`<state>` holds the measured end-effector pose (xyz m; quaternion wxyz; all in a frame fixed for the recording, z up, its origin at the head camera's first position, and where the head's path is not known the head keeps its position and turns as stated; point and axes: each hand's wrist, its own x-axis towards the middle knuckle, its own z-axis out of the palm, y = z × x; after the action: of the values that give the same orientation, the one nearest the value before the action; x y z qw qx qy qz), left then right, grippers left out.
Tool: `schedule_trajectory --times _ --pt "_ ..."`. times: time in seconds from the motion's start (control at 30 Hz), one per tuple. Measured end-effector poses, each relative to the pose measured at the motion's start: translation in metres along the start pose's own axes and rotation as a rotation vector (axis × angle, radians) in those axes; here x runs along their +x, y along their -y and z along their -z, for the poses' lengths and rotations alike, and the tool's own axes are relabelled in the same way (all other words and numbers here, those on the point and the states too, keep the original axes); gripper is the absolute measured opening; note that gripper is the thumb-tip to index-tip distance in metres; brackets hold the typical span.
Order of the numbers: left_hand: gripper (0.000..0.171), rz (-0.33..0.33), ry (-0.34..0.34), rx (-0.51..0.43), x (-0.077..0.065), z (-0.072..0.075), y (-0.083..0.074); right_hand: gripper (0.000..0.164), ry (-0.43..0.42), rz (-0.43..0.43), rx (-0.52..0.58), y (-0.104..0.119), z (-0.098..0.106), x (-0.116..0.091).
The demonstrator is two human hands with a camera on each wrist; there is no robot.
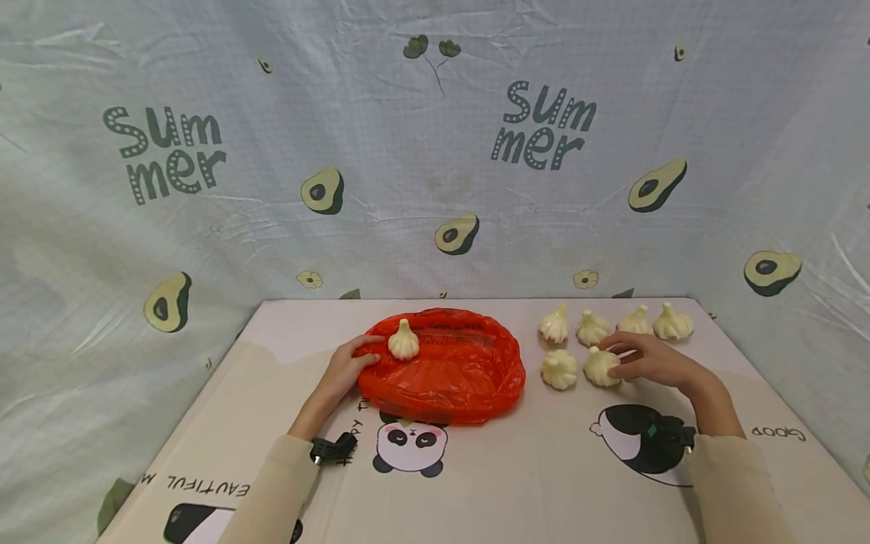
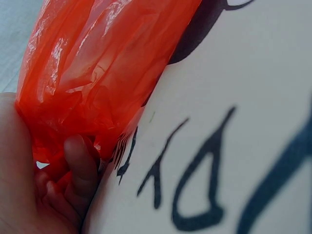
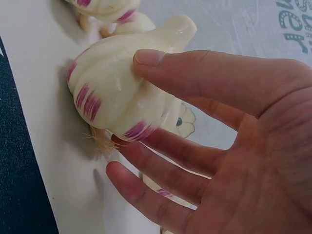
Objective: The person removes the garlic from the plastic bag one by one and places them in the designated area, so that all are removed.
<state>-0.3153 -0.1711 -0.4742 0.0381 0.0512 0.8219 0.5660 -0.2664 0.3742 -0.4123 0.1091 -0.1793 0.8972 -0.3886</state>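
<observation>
My left hand (image 1: 344, 368) grips the left edge of a red plastic bag (image 1: 442, 381), its mouth spread wide. In the left wrist view, the thumb and curled fingers (image 2: 80, 163) hold the bunched red plastic. One white garlic bulb (image 1: 404, 341) sits in the bag near that hand. To the right of the bag, my right hand (image 1: 649, 359) pinches another garlic bulb (image 1: 601, 368) low over the table. Seen from the right wrist, the thumb lies on the side of this garlic bulb (image 3: 114, 83), which has purple streaks and a rooty base, with fingers behind and under it.
Beside the held bulb is another garlic bulb (image 1: 559, 369). Several more stand in a row behind, among them a bulb (image 1: 553, 325) at the left and one (image 1: 673, 323) at the right. A printed cloth (image 1: 489, 483) covers the table; a patterned curtain (image 1: 381, 151) hangs behind.
</observation>
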Motion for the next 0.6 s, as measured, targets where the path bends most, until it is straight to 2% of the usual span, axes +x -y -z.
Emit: schedule_trajectory --times 0.33,0.6 --pt "0.044 0.000 0.003 -0.001 0.001 -0.001 0.001 0.045 -0.041 0.012 -0.030 0.003 0.004 -0.005" --pt "0.044 -0.001 -0.004 0.002 0.000 0.000 0.000 0.050 -0.100 0.000 -0.082 0.021 0.007 -0.008"
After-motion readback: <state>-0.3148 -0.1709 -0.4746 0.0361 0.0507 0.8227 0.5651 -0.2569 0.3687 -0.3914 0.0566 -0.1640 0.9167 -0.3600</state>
